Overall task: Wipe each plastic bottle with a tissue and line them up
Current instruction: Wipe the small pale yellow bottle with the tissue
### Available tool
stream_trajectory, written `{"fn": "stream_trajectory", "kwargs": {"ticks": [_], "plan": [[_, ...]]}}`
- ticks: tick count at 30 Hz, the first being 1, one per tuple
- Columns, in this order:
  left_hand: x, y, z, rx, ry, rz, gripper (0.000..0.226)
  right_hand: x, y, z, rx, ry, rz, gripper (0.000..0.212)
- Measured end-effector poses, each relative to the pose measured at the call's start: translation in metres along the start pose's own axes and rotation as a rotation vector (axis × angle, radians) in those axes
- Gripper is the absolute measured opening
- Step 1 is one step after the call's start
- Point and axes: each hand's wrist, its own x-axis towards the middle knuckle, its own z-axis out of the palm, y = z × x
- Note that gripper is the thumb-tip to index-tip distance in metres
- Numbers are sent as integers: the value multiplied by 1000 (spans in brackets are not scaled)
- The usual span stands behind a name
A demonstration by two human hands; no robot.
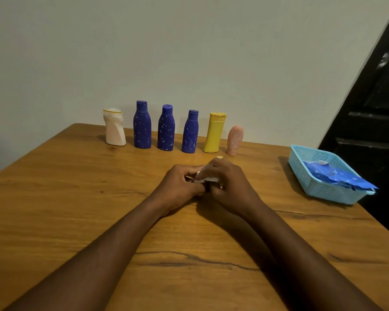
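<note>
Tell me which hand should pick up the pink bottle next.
Right. The right hand is nearer the pink bottle at the row's right end; the left hand would have to cross over. Both now hold the tissue.

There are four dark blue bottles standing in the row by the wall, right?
Not quite. The head view shows three dark blue plastic bottles, not four. They do stand in the row by the wall, between a white plastic bottle and a yellow plastic bottle.
</note>
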Motion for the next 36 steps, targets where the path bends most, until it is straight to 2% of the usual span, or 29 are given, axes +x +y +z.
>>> {"fn": "stream_trajectory", "kwargs": {"ticks": [2,5,9,11,15,18,21,23,26,30,33,36], "plan": [[1,0,1,-38,-14,8,48,-2,6,-6,40,13,-7,28],[2,0,2,-113,0,-30,50,-4,17,-10,14,132,45,29],[3,0,2,-26,-3,-32,58,-3,34,-11,-27,333,140,31],[3,1,2,33,-12,-18,60,-2,38,-11,-15,367,179,32],[2,1,2,35,-7,0,55,-2,28,-6,-9,336,153,33],[0,0,5,-49,-26,-6,38,-1,13,-1,-40,179,16,30],[0,-1,3,-20,10,-4,28,-1,3,1,-41,52,-9,29],[1,-2,2,-28,29,-22,32,-2,3,-3,-2,33,-22,30],[1,1,3,-117,38,-64,53,-5,10,-10,70,38,-23,31],[3,7,0,-223,104,-136,57,-6,24,-13,90,163,77,32],[4,10,0,-181,94,-163,57,-5,32,-12,56,317,141,31],[2,12,3,-138,73,-159,58,-3,33,-11,74,431,167,41]]}}
